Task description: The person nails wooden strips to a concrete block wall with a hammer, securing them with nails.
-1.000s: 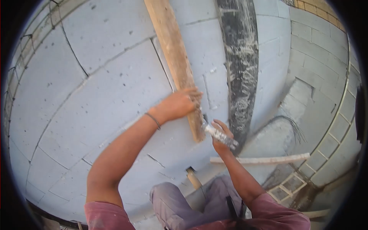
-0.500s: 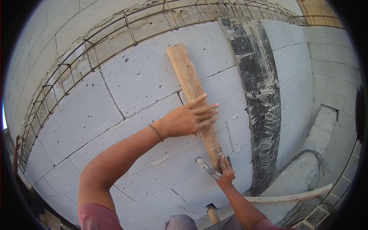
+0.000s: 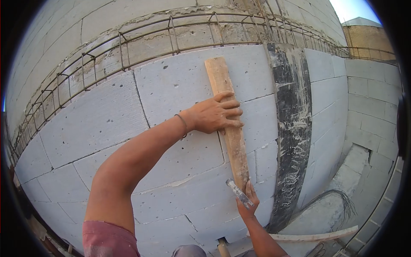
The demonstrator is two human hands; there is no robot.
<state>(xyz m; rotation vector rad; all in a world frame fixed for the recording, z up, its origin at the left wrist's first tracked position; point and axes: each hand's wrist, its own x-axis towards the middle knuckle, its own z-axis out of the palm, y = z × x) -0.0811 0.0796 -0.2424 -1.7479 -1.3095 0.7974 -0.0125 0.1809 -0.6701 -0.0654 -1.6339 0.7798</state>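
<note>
A long wooden plank [image 3: 236,143] lies steeply tilted against the pale block wall [image 3: 180,156], its upper end further left than its lower end. My left hand [image 3: 220,113] grips it above the middle, fingers curled over its right edge. Lower down, my right hand [image 3: 249,202] is closed at the plank's bottom end, fingers up along the wood. That same hand also holds a short rod-like tool [image 3: 239,192], smeared with whitish mortar and pointing up to the left. The tool's other end is hidden by the hand, so its kind does not show.
A rebar cage [image 3: 147,32] runs along the wall's top edge. To the plank's right is a vertical black strip [image 3: 292,128] streaked with mortar. Bent wires [image 3: 338,195] and a curved pale strip [image 3: 314,236] lie at lower right. A pipe [image 3: 223,247] sticks out below.
My left hand, fingers spread over the plank before, has closed around it. The view has tilted up, so the rebar and wall appear lower. My right hand stays at the plank's bottom end.
</note>
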